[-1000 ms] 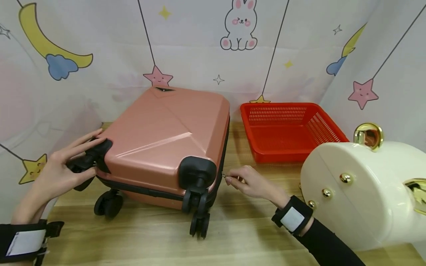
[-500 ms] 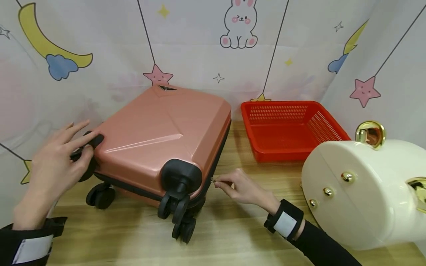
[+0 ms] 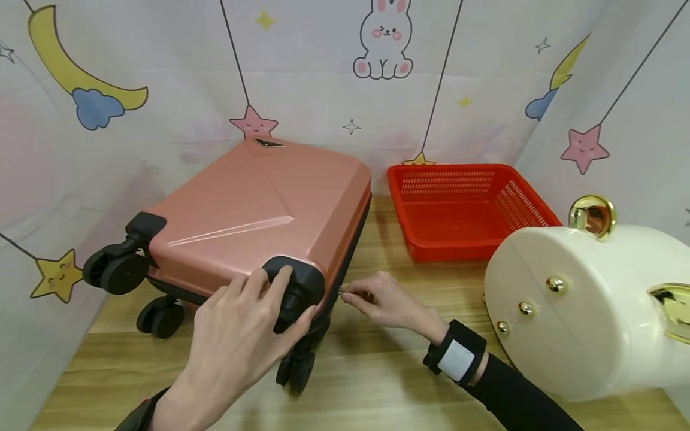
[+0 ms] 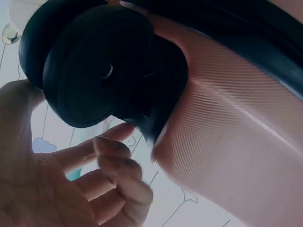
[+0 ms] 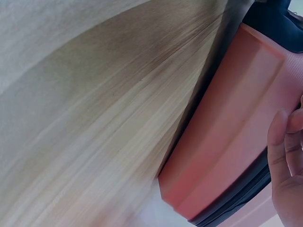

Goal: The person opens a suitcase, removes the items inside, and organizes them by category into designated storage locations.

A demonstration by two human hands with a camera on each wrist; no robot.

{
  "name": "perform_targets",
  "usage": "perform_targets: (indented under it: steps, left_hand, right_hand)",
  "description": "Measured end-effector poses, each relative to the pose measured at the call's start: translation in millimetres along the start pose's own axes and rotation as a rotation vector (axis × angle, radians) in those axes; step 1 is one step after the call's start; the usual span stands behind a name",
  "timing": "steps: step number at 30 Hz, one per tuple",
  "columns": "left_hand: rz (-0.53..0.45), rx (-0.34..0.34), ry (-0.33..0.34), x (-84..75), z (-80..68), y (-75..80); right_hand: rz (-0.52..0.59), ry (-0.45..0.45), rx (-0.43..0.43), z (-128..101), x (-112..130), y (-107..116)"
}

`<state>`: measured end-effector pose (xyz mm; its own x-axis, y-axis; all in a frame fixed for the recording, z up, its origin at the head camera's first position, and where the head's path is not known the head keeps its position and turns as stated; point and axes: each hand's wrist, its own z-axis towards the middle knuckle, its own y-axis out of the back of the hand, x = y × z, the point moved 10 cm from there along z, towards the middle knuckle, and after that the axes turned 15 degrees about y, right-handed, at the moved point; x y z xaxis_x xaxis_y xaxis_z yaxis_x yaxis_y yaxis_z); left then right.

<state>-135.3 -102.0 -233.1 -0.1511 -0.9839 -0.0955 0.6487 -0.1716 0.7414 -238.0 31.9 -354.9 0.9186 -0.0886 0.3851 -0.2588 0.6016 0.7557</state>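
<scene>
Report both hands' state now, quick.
Left hand: at a black wheel of the suitcase; grip cannot be told.
Right hand: closed, pinching a small zipper pull.

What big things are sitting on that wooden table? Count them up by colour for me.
Pink: 1 (suitcase)
Red: 1 (basket)
White: 1 (rounded object with gold knobs)
Total: 3
</scene>
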Motion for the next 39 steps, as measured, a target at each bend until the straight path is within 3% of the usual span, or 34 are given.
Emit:
perform_targets:
  steps: [5,9,15,20,25,30,34,39]
  left_hand:
    - [0.069,0.208,0.124,9.5,-10.8,-14.0]
    - [0.052,0.265,0.078,5.2,-13.3,-21.1]
    - [0.008,0.221,-0.051,-0.3,-17.3,-13.9]
    - [-0.038,0.214,-0.078,11.4,-23.1,-5.3]
    - [-0.084,0.207,-0.076,33.1,-28.0,2.3]
    - [-0.192,0.133,-0.117,57.4,-35.2,16.9]
    - [-0.246,0.104,-0.142,83.3,-42.6,25.9]
    - [-0.263,0.132,-0.099,123.6,-50.9,31.6]
  right_hand:
    - [-0.032,0.021,-0.023,2.9,3.2,1.1]
    - [-0.088,0.079,-0.062,3.6,6.1,5.3]
    - [-0.206,0.103,-0.118,2.8,3.3,18.5]
    - [-0.266,0.045,-0.125,4.6,-7.9,23.8]
    - [-0.291,0.013,-0.125,8.5,-16.9,25.3]
    - [-0.287,-0.016,-0.134,9.5,-27.5,26.1]
    - [-0.286,-0.062,-0.156,5.6,-37.6,32.5]
    - [-0.306,-0.104,-0.173,-4.4,-47.4,40.3]
